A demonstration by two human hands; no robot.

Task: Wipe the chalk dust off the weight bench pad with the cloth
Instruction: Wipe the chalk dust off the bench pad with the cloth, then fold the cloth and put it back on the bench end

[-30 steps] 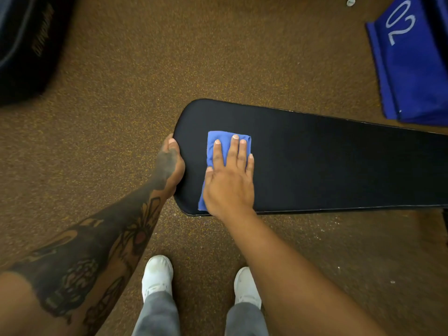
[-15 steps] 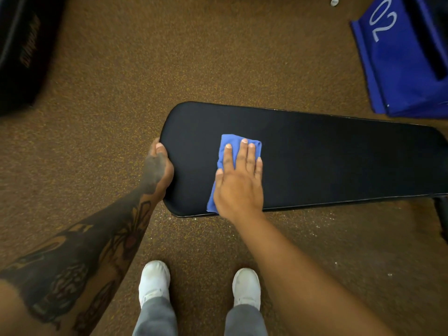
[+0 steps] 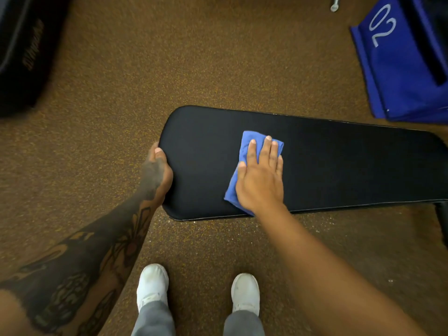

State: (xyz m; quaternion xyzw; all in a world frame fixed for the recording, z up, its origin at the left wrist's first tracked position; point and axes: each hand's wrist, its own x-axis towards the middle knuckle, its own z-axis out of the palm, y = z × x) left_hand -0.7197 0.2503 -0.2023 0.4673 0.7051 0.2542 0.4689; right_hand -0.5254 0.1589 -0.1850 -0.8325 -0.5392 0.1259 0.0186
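Note:
The black weight bench pad (image 3: pixel 339 166) runs from the middle of the view off to the right. A folded blue cloth (image 3: pixel 247 146) lies flat on it. My right hand (image 3: pixel 261 180) presses down on the cloth with fingers stretched out and close together, covering most of it. My left hand (image 3: pixel 156 173) grips the rounded left end of the pad, thumb on top. No chalk dust is plainly visible on the dark surface.
Brown speckled floor all around. A blue box marked "02" (image 3: pixel 402 59) stands at the upper right, a black padded object (image 3: pixel 21 44) at the upper left. My white shoes (image 3: pixel 152 287) stand just in front of the bench. A bench leg (image 3: pixel 442 219) shows at the right edge.
My right hand has slid the cloth to the right along the pad, away from the left end. My left hand keeps its grip on the pad's end.

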